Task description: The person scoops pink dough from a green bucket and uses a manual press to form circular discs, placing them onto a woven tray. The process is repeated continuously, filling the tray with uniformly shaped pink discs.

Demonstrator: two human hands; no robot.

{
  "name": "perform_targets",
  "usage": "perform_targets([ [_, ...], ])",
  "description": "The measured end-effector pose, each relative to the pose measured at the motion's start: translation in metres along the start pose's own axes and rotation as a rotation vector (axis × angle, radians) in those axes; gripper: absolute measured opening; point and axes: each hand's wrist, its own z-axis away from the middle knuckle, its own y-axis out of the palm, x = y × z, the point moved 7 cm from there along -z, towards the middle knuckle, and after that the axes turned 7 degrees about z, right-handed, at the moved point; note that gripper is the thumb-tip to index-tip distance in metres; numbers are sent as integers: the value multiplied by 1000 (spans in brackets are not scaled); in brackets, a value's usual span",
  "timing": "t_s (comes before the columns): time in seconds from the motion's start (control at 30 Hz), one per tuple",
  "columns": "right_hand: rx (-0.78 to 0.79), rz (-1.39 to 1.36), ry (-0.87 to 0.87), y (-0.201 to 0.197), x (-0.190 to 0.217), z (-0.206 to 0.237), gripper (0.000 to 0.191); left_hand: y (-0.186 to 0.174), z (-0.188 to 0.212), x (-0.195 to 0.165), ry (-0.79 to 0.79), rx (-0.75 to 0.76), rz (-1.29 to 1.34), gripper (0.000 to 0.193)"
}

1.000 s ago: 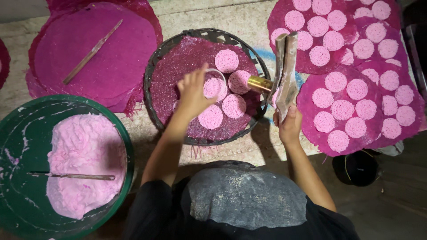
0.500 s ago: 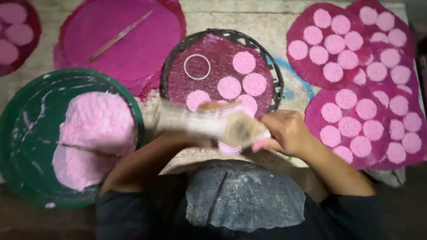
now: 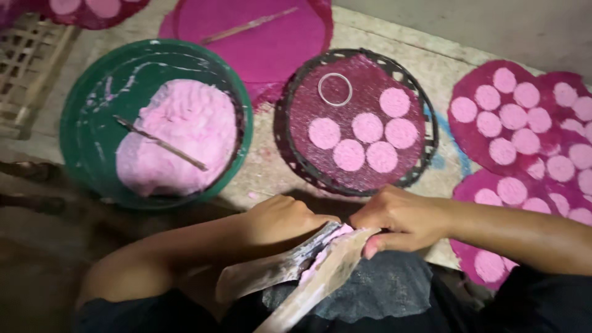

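Two bare hands meet low in the frame over the lap: left hand (image 3: 280, 222) and right hand (image 3: 401, 219) close together, both clamped on the ends of two long flat grey paddles smeared with pink paste (image 3: 308, 265). The paddles lie side by side, angled down toward the person's knee, pink paste showing between them near the fingers. Cannot tell exactly how the fingers grip underneath

Just above the hands sits a round dark woven tray covered in magenta cloth (image 3: 295, 154), holding six pale pink flat discs (image 3: 367, 127) and a thin white ring mould (image 3: 335, 89), ring apart from the discs at upper left of the tray. Left of it a green round plastic basin (image 3: 86, 123) with a mound of pink paste (image 3: 179, 135) and a thin stick (image 3: 160, 143) lying across it. Right: magenta cloth sheets filled with pink discs (image 3: 524, 123). Top: plain magenta cloth with a long stick (image 3: 250, 26)

Judgement: scraping paste off the paddles goes best with both blades held flat together, firm steady pull, hands kept over the lap cloth so drips land there, not on finished discs
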Motion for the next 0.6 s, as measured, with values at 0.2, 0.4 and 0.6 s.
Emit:
perform_targets([
  [0.2,-64,-10,-31,-5,-8,-71,46,-49,96,83,-126,-148,23,41],
  [0.4,-271,945,-138,-85,6,-153,32,-120,237,195,-94,-656,744,30],
  [0.6,-334,1810,-294,-122,-8,-262,15,-76,230,253,136,-650,1265,20],
])
